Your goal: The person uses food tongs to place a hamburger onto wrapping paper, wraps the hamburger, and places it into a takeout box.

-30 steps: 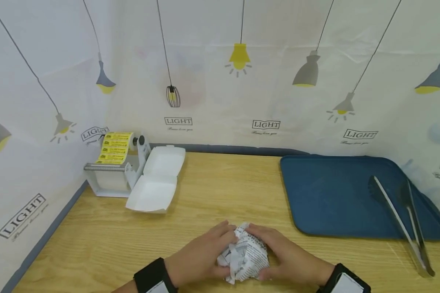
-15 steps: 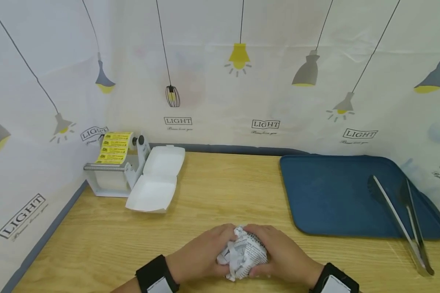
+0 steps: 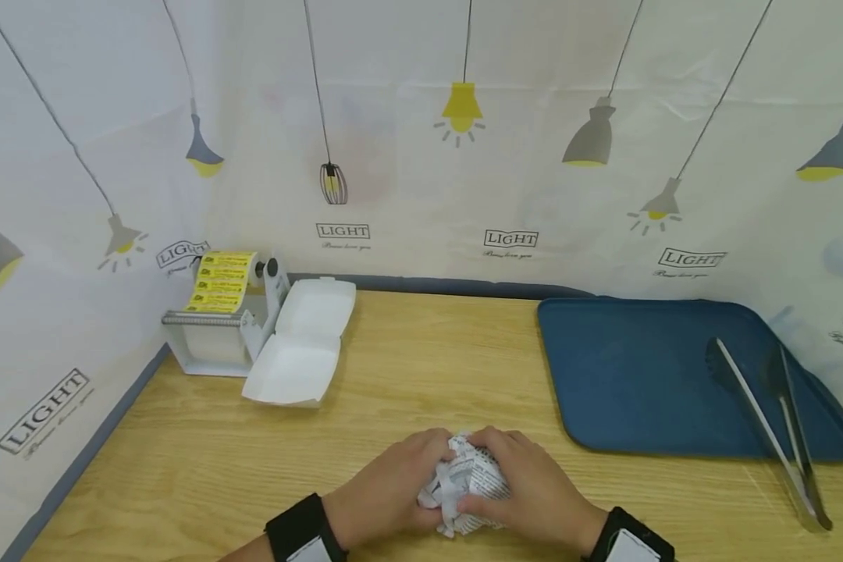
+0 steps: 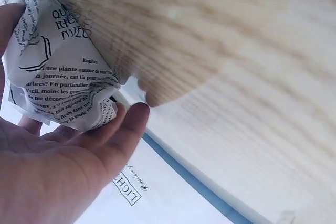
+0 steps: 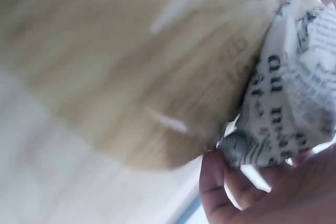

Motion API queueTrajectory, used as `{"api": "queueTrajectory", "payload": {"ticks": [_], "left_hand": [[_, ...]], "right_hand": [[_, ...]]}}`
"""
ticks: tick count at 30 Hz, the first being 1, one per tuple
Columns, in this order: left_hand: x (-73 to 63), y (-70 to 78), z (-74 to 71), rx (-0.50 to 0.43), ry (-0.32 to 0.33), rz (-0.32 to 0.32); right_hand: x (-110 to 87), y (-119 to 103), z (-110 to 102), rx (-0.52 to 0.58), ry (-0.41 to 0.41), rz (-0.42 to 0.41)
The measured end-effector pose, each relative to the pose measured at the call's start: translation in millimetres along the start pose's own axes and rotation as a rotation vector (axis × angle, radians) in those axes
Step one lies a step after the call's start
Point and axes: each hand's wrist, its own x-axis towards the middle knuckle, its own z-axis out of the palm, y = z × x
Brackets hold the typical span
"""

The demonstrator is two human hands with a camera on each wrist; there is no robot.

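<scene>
A crumpled bundle of newsprint-patterned paper [image 3: 469, 484] sits on the wooden table near its front, between both hands. Its contents, if any, are hidden by the paper. My left hand [image 3: 393, 488] curls round the bundle's left side, with fingers and thumb against the paper. On the other side my right hand [image 3: 537, 492] grips it, the thumb lying across the front of the paper. In the left wrist view, printed text shows on the wrapped paper [image 4: 63, 72] above the curved fingers. The right wrist view shows fingertips at the paper's lower edge [image 5: 283, 108].
A blue tray [image 3: 632, 382] lies at the right, with metal tongs [image 3: 766, 421] resting across it and over its front edge. At the back left stands a label dispenser [image 3: 218, 320] with yellow labels. Beside it lies an opened white takeaway box [image 3: 302, 343].
My right hand has shifted left and closed in on the bundle, its thumb moving across the paper's front. The left hand stays at its side, its fingers drawn in closer.
</scene>
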Motion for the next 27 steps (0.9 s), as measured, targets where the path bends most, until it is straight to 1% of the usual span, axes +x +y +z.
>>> {"api": "queueTrajectory", "payload": {"ticks": [2, 5, 8, 11, 13, 15, 16, 18, 19, 21, 23, 24, 26, 27], "left_hand": [[-0.5, 0.2, 0.2, 0.01, 0.006, 0.002], [-1.3, -1.2, -2.0, 0.008, -0.019, -0.007], [-3.5, -4.3, -6.7, -0.03, -0.066, -0.031], [-6.4, -6.4, -10.9, -0.096, -0.104, -0.056], [-9.1, -6.9, -14.6, -0.13, -0.1, -0.07], [-13.1, -8.4, -20.4, -0.157, -0.058, -0.085], [-15.3, -9.5, -24.4, -0.16, -0.026, -0.093], [-19.6, -14.2, -34.4, -0.162, 0.074, -0.109], [-22.2, -17.8, -40.7, -0.168, 0.132, -0.129], [-28.6, -28.7, -56.3, -0.161, 0.277, -0.163], [-38.0, -44.3, -75.7, -0.137, 0.44, -0.261], [-44.0, -54.1, -86.5, -0.125, 0.528, -0.326], [-58.4, -77.3, -107.8, -0.097, 0.693, -0.48], [-66.9, -89.8, -117.4, -0.095, 0.753, -0.583]], "right_hand": [[1.4, -2.1, 2.2, -0.001, 0.009, 0.013], [2.0, -3.2, 3.7, -0.007, 0.009, 0.023], [2.4, -2.8, 3.9, -0.01, 0.004, 0.016], [2.6, -2.4, 3.8, -0.008, 0.005, 0.006], [3.1, -2.8, 4.0, -0.007, 0.014, -0.008], [4.4, -3.8, 4.5, -0.002, 0.021, -0.02], [4.9, -4.2, 4.7, -0.003, 0.023, -0.023], [5.1, -4.7, 4.2, -0.005, 0.011, -0.008], [4.9, -4.8, 3.8, -0.005, 0.002, 0.005], [3.8, -4.7, 3.0, -0.003, -0.022, 0.033], [2.4, -4.8, 2.0, 0.007, -0.043, 0.054], [2.1, -4.9, 1.9, 0.014, -0.047, 0.057], [2.2, -5.3, 2.1, 0.024, -0.054, 0.06], [2.6, -5.6, 2.4, 0.029, -0.056, 0.06]]}}
